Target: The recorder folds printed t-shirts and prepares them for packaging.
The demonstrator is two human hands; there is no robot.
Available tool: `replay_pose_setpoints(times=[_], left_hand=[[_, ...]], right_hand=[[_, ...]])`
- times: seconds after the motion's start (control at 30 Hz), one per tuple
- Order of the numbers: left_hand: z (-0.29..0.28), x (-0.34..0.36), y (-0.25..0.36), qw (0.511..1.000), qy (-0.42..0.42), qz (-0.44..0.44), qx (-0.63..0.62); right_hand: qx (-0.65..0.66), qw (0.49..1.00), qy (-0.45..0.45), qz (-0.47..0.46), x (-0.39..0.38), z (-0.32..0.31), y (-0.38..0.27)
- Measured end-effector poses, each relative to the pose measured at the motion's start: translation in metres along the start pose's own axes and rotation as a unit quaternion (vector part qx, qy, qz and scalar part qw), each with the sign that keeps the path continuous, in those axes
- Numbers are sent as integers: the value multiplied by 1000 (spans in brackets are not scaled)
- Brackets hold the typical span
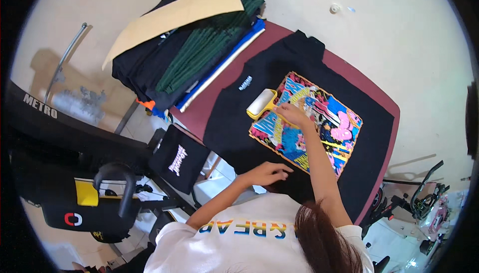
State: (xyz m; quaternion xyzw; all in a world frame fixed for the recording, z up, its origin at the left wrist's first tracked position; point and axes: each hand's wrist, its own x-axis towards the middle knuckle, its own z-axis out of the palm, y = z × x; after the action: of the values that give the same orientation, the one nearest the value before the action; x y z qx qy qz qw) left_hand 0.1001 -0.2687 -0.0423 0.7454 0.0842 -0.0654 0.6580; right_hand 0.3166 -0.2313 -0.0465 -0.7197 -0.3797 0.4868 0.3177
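A black T-shirt (376,141) lies spread out with a colourful cartoon print (339,128) on its front. My right hand (293,116) grips the yellow handle of a lint roller (260,102), whose white cylinder is over the print’s upper left edge. Lower down, my left hand (267,173) is at the black fabric near the shirt’s lower left, fingers loosely bent and apart, holding nothing.
The burgundy board (357,73) bears stacked dark garments (144,63) topped by tan card (174,16). A folded black garment (177,158) sits left, beside exercise equipment (80,133). A bike-like frame (419,198) stands right; a pale wall (409,28) is behind.
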Motion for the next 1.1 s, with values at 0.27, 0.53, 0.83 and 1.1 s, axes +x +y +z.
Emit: replay_pose_setpoints(times=[0.27,0.53,0.83,1.1], left_hand=[[-156,-48,-55,914,370,91,139],[-236,-10,-106,814,475,-49,330],[-240,-5,-114,778,433,-116,439],[-242,-8,-116,779,437,-109,437]], right_hand=[[26,999,1,27,68,40,-55],[159,982,61,87,-30,24,3],[119,890,150,414,-301,-47,103],[104,946,56,300,-207,-34,55]])
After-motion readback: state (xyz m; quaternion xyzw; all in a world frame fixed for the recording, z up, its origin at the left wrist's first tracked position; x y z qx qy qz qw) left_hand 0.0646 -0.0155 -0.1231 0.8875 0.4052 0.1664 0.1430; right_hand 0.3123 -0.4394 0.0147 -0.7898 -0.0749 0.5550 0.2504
